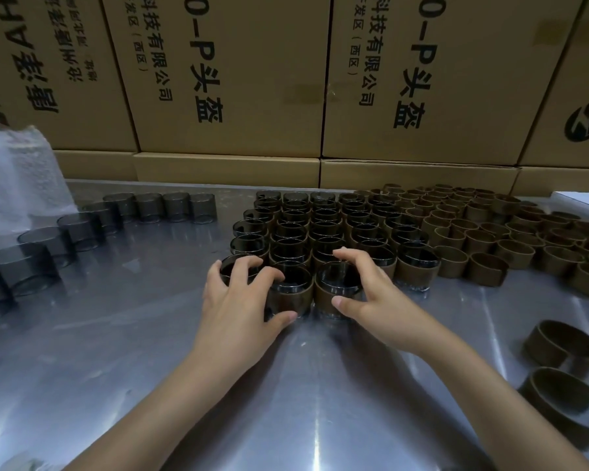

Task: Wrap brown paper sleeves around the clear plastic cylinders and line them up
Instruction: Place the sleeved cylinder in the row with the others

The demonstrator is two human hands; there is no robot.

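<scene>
Step in hand: seating two sleeved cylinders into the front row of the block, by my reading.
Left hand (242, 294): fingers curled over the rim and thumb low at the base of a clear plastic cylinder wrapped in a brown paper sleeve (291, 294), holding it; the fingertips also reach over the sleeved cylinder at the front-left corner (233, 266).
Right hand (371, 290): fingers arched over the far rim and thumb against the near side of the neighbouring sleeved cylinder (337, 288), gripping it.
Where the work sits: both held cylinders stand upright on the shiny metal table (286, 385), touching each other, at the near edge of the packed block of finished sleeved cylinders (320, 226).
Doing it well: press the pair back until the walls meet the row behind, keep the front faces level with the sleeved cylinder further right (417, 266), and keep them upright so the sleeves do not ride up.
Grip advice: hold by rim and base, lightly; squeezing the middle could crease the paper.
Risk: a hard shove may skew the rows behind.
Supply, left: bare clear smoky plastic cylinders (82, 229) curve in a line along the table, well apart from the block.
Supply, right: empty brown paper sleeves (490, 229) stand massed just beside the block, with two loose sleeves (563, 345) nearer the front edge.
Backdrop: stacked brown cardboard cartons with printed lettering (225, 79).
</scene>
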